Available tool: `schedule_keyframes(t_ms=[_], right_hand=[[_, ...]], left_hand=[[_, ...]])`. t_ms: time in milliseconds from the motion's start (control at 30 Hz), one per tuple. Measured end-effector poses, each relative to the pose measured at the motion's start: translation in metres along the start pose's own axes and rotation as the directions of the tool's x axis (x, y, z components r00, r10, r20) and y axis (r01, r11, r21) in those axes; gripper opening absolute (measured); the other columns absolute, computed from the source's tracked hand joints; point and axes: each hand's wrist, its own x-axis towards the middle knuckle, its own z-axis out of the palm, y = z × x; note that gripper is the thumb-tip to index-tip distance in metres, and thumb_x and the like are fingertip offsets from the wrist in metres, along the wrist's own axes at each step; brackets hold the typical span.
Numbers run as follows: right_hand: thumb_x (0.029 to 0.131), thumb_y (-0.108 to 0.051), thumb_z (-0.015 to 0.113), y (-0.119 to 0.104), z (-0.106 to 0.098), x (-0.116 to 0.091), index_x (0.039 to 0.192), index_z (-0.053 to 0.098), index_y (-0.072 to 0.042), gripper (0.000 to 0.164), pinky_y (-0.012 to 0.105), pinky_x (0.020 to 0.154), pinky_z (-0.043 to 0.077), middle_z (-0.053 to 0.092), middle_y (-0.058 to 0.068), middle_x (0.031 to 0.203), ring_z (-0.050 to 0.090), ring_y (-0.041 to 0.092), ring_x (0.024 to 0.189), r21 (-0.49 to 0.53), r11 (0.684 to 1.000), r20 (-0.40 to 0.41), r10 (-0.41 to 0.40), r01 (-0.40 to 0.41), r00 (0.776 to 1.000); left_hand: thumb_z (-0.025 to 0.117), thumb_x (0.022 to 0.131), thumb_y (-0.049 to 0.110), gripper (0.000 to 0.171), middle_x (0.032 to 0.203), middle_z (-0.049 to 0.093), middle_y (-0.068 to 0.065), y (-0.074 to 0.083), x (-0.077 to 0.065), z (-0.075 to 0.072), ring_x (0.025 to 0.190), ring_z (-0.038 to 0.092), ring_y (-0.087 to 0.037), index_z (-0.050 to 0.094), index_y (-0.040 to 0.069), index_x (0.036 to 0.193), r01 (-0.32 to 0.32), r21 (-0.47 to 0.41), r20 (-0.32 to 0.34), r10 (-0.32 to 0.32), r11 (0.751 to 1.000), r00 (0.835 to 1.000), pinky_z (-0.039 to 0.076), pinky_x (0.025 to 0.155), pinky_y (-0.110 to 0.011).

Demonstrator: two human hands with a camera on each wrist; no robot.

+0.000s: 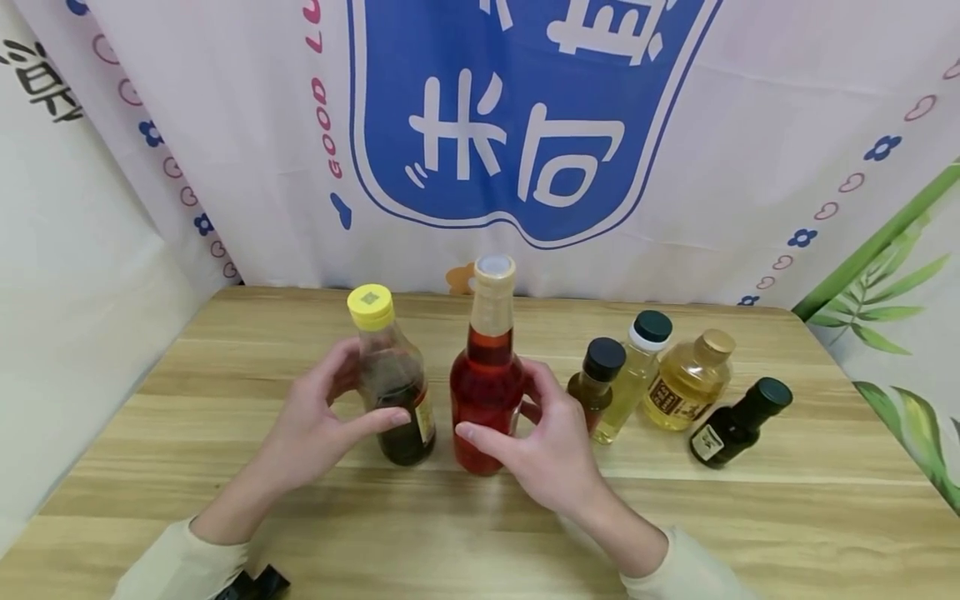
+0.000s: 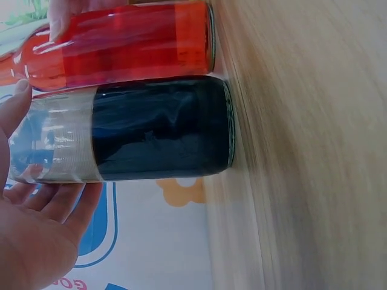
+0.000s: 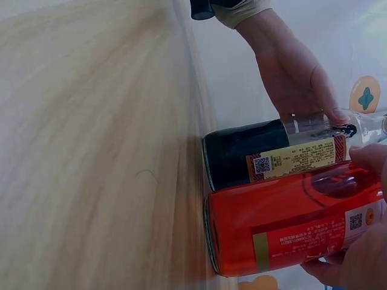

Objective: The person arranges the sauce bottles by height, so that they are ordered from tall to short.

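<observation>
My left hand holds a glass bottle of dark sauce with a yellow cap, its thumb across the front and its fingers behind. Just to the right stands a taller bottle of red liquid with a pale neck. Around its lower half curls my right hand, thumb in front. Both bottles are upright, close side by side. In the right wrist view, a yellowish label shows on the dark sauce bottle. The left wrist view shows the dark liquid filling only its lower part.
Right of my right hand stand a small black-capped bottle, a pale oil bottle, a round golden oil bottle and a small dark bottle. A printed curtain hangs behind the wooden table. A black object is by the left sleeve.
</observation>
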Motion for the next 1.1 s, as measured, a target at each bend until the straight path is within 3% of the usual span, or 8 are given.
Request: schedule_keyframes(t_ms=[133, 367, 767, 1100], right_hand=[[0.079, -0.02, 0.095, 0.001, 0.0, 0.001, 0.139, 0.059, -0.013, 0.07, 0.046, 0.107, 0.059, 0.07, 0.003, 0.133, 0.069, 0.021, 0.118, 0.022, 1.0, -0.003, -0.005, 0.005, 1.0], [0.078, -0.017, 0.096, 0.001, 0.003, 0.001, 0.138, 0.06, -0.014, 0.071, 0.044, 0.106, 0.06, 0.071, 0.003, 0.132, 0.069, 0.02, 0.118, 0.055, 0.998, -0.017, -0.011, 0.012, 1.0], [0.078, -0.018, 0.095, -0.009, 0.013, 0.019, 0.139, 0.061, -0.016, 0.07, 0.045, 0.104, 0.06, 0.07, 0.001, 0.133, 0.066, 0.019, 0.12, 0.073, 0.997, -0.032, -0.037, 0.04, 0.999], [0.078, -0.02, 0.095, -0.013, 0.026, 0.04, 0.136, 0.063, -0.018, 0.067, 0.048, 0.105, 0.059, 0.072, 0.0, 0.132, 0.066, 0.018, 0.124, 0.092, 0.996, -0.07, 0.004, 0.002, 0.998]], left_hand=[[0.088, 0.082, -0.001, 0.066, 0.135, 0.07, -0.007, 0.002, 0.0, -0.001, 0.119, 0.066, 0.0, 0.058, 0.005, 0.141, 0.017, -0.036, 0.003, -0.017, 0.999, 1.0, 0.056, 0.098, -0.014], [0.088, 0.081, -0.003, 0.063, 0.13, 0.071, 0.017, 0.004, -0.002, -0.003, 0.117, 0.067, -0.002, 0.061, 0.003, 0.138, 0.037, -0.082, -0.002, -0.038, 0.996, 0.999, 0.055, 0.1, -0.015], [0.091, 0.077, -0.002, 0.064, 0.119, 0.073, 0.01, 0.005, -0.001, -0.006, 0.111, 0.069, -0.003, 0.063, 0.0, 0.134, 0.09, -0.087, -0.025, -0.093, 0.992, 0.995, 0.055, 0.099, -0.014], [0.092, 0.078, 0.0, 0.068, 0.121, 0.072, 0.01, 0.005, 0.0, -0.013, 0.112, 0.069, -0.002, 0.059, 0.003, 0.137, 0.105, -0.074, 0.029, -0.103, 0.992, 0.994, 0.054, 0.1, -0.012]])
